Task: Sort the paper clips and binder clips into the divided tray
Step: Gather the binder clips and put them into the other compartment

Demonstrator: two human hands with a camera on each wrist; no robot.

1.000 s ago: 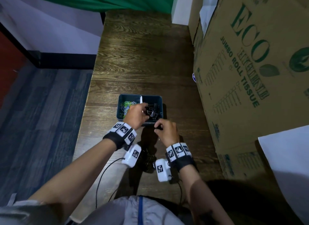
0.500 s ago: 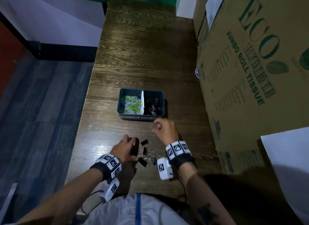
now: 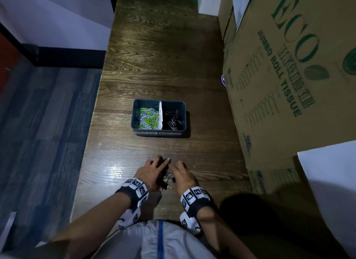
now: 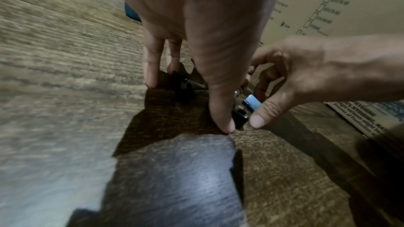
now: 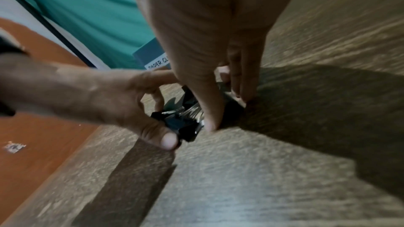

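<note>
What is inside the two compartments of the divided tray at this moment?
In the divided tray, the left compartment holds green and white paper clips; the right holds a few black binder clips. A white divider separates them. Anything beneath each pile is covered.

The dark brown wooden bench (image 3: 163, 66) shows open grain and a satin sheen, with a bright glare patch near its front left edge. The blue-grey divided plastic tray (image 3: 184, 122) looks smooth and matt, its divider white. Glossy coated wire paper clips (image 3: 147, 117) fill one compartment. The black binder clips (image 5: 181, 125) are shiny painted metal with bright wire handles. The tall corrugated cardboard box (image 3: 289, 85) along the right edge is dull, printed green.
</note>
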